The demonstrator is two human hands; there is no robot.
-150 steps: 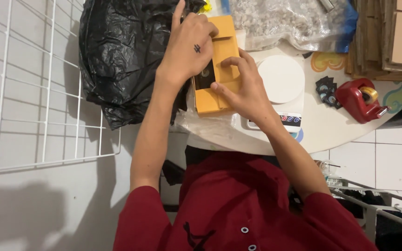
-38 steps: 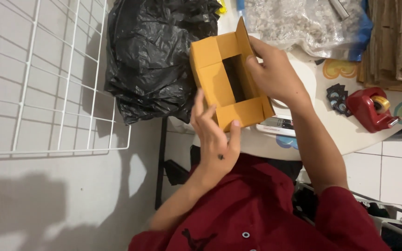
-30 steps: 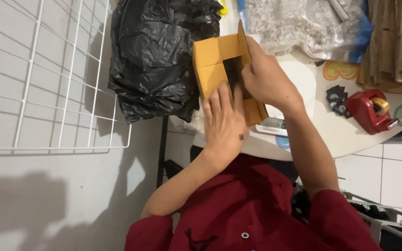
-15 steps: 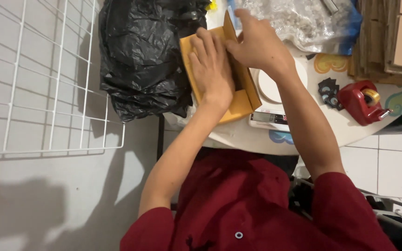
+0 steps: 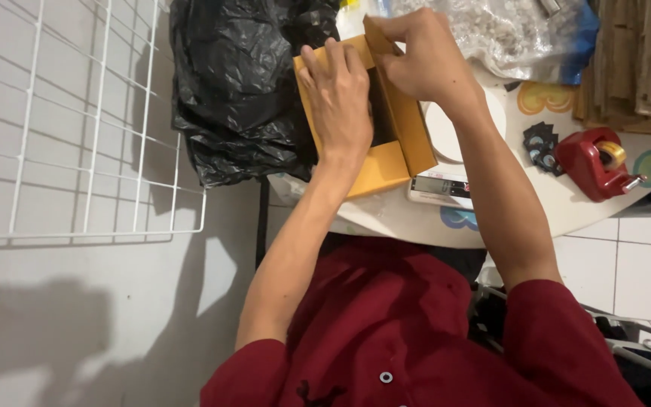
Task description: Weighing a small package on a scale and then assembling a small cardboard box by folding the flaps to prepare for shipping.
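A white round tabletop (image 5: 416, 218) stands by a grey wall with a white wire rack (image 5: 92, 128). On it, I hold an open yellow cardboard box (image 5: 397, 136). My left hand (image 5: 340, 102) lies flat inside it, fingers together. My right hand (image 5: 423, 53) pinches its top flap. A big black plastic bag (image 5: 242, 83) touches the box; a red tape holder (image 5: 593, 162) sits well apart.

Left hand (image 5: 340, 98) lies flat, fingers together — right hand (image 5: 423, 56) pinches, fingers curled.
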